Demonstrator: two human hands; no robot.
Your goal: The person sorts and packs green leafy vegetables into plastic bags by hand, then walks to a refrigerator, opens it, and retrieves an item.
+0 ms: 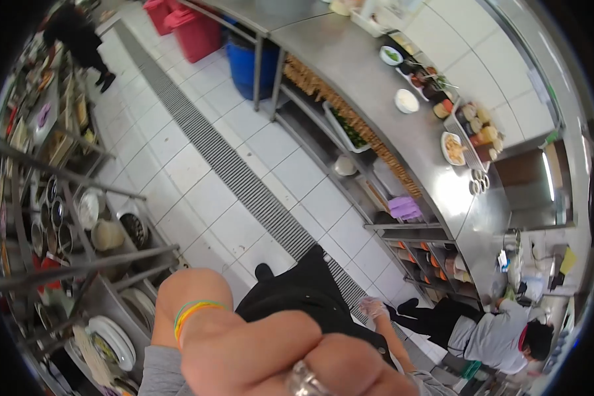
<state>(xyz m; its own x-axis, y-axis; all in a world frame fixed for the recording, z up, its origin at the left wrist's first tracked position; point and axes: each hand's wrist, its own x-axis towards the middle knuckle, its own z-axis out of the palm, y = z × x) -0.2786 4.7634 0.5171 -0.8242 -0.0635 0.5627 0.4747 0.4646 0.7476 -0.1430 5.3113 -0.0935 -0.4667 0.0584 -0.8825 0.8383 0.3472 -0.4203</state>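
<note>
My left hand (270, 356) is very close to the camera, large at the bottom of the view. Its fingers are curled closed, a silver ring (305, 379) shows on one of them, and what they hold, if anything, is hidden. Coloured bands (195, 313) circle that wrist. Lower down, in a clear plastic glove, my right hand (374, 309) hangs beside my black apron (297, 290). Its fingers look loose and apart, with nothing seen in them. Neither hand touches the counter or the shelves.
A floor grate (211, 148) runs between a steel counter (350, 59) and racks with pots (109, 234) and plates (112, 340). Bowls and bottles stand on the counter. A blue barrel (251, 66) and red bins (195, 33) are ahead. Co-workers stand right (495, 336) and far left (76, 36).
</note>
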